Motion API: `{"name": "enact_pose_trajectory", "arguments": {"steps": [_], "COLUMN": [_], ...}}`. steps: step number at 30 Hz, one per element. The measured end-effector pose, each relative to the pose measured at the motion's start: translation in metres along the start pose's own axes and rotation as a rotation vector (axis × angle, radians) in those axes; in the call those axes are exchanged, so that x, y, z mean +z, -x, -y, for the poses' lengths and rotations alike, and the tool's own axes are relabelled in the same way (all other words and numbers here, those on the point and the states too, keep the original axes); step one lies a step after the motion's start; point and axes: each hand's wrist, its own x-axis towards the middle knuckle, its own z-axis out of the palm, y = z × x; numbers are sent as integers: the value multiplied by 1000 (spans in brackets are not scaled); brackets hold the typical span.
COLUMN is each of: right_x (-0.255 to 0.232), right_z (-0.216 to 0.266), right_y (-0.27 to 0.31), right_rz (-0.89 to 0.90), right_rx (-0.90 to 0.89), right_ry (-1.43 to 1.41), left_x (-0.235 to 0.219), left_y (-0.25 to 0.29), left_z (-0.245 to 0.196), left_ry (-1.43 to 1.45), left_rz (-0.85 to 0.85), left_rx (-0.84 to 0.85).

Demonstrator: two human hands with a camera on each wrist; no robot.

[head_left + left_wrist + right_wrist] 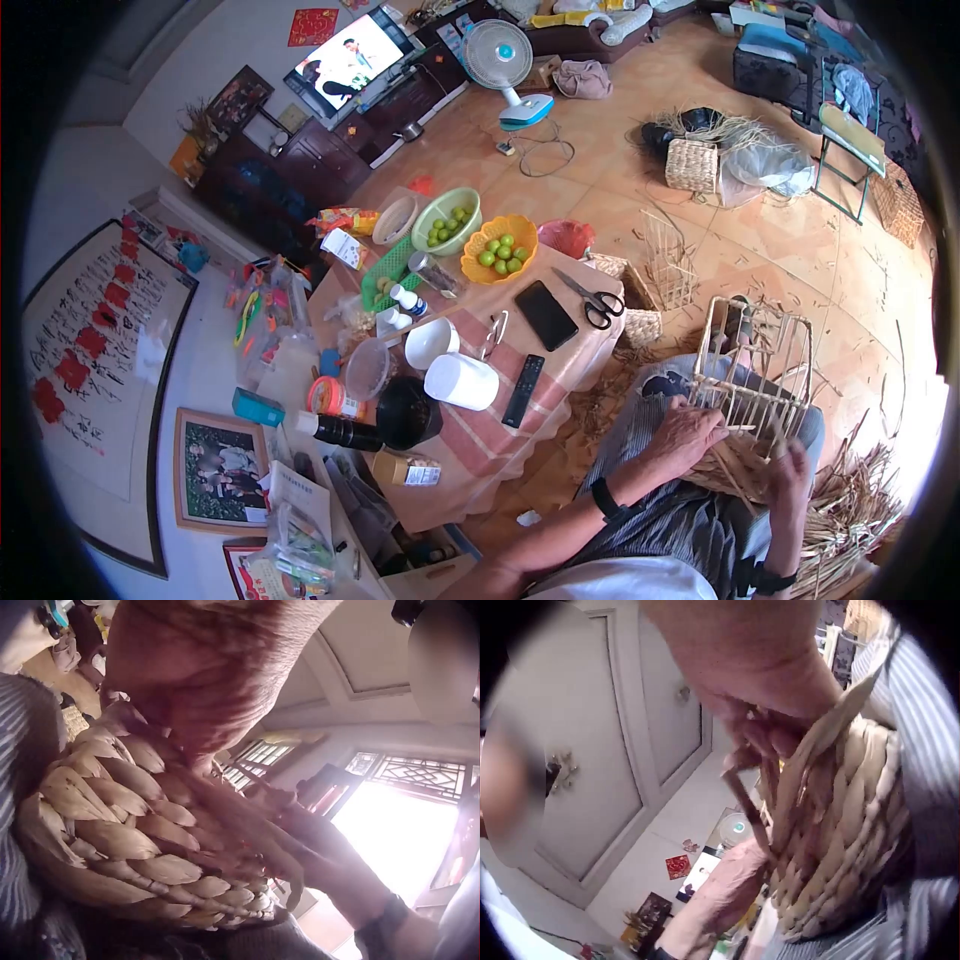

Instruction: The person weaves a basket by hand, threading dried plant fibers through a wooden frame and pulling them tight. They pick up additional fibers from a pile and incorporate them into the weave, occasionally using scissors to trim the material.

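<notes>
A half-woven basket lies across the person's lap, its bare frame of thin sticks (757,368) pointing away and its plaited wall (733,468) near the body. My left hand (690,437) grips the basket where weave and frame meet. On the other side, my right hand (790,478) pinches a flat dried-leaf strip (840,724) with curled fingers. Thick plaited rows (124,825) fill much of the left wrist view, below the left hand. In the right wrist view a short stick (742,799) juts from the weave between both hands.
Loose dried strips (850,510) heap beside the right leg. To the left stands a table with scissors (590,297), a phone (546,313), a remote control (523,390) and bowls of green fruit. A finished woven basket (692,165) sits on the floor ahead, near a fan (500,60).
</notes>
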Motion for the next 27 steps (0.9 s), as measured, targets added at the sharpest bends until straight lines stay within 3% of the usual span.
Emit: {"name": "enact_pose_trajectory", "arguments": {"steps": [1, 4, 5, 6, 7, 9, 11, 13, 14, 16, 17, 18, 20, 22, 23, 26, 27], "right_x": [0, 13, -22, -26, -35, -54, -70, -87, -86, -78, -73, -63, -38, 10, 33, 77, 86], "right_z": [-2, 33, -5, -10, -11, -9, 1, 21, 21, 49, 36, 48, 43, 79, 80, 104, 111], "right_y": [5, 24, 16, 14, 19, 9, 8, 21, 29, 44, 57, 53, 43, 27, 18, 1, 0], "right_rz": [2, 376, 308, 241, 43, -116, -186, -171, -145, 272, 132, 300, 275, 214, 117, 25, 2], "right_rx": [16, 131, 66, 3, -19, -254, -248, -85, -5, 224, 179, 215, 69, -436, -594, -841, -888], "right_ry": [165, 311, 261, 210, 49, -377, -362, 138, 243, 327, 363, 290, 343, 983, 1010, 1283, 1246], "left_x": [1, 8, 11, 10, 8, 5, 6, 5, 2, 1, 2, 3, 1, 0, 3, 11, 10], "left_y": [0, 1, 3, 4, 5, 4, 2, -1, -1, -4, -4, -5, -3, -3, -1, 1, 2], "left_z": [-1, 2, 4, 4, 5, 5, 7, 3, -1, -5, -5, -6, -12, -13, -12, -11, -12], "left_ry": [9, 17, 4, -11, -16, -24, -42, -46, -45, -64, -85, -107, -114, -101, -82, -18, 5], "left_rz": [-10, -57, -82, -107, -96, -69, -54, -41, -35, -28, -24, -19, -20, -62, -105, -193, -216], "left_rx": [-2, -8, -7, -9, -9, -4, -17, -29, -37, -54, -62, -69, -80, -59, -35, -48, -72]}}
